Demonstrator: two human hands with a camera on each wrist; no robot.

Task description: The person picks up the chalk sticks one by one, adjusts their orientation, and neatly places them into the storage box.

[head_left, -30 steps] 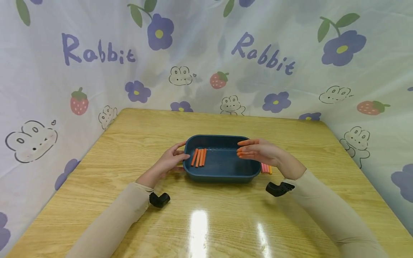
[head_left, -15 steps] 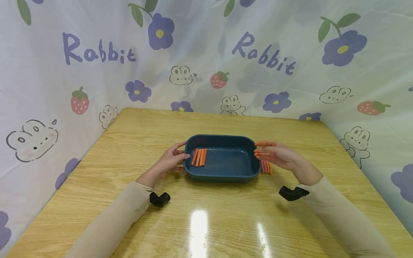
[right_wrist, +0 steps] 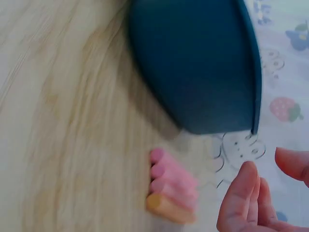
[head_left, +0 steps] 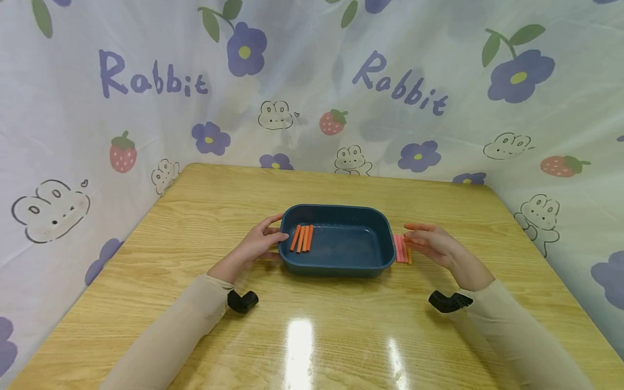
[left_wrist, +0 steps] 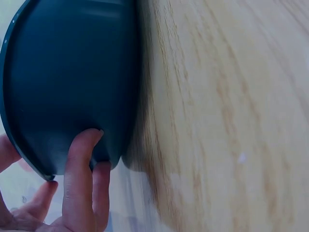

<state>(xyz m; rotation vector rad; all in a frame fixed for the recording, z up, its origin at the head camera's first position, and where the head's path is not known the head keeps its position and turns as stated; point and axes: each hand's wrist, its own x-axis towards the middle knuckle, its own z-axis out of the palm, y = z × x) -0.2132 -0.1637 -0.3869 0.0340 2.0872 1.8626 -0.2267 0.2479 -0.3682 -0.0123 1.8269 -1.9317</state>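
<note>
1. Blue tub is set on the tabletop, left end gripped by the left hand.
2. Four orange sticks are contained; filling is judged partly done.
3. Three pink sticks and one yellowish stick are left outside, near the loosely extended right hand; nothing is held there.

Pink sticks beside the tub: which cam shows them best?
Right wrist. The three pink sticks look largest there, slightly blurred, but unobstructed, with their round near ends countable. The head view has them small beside the dark blue tub, partly covered by the right hand. Left wrist shows none.
</note>
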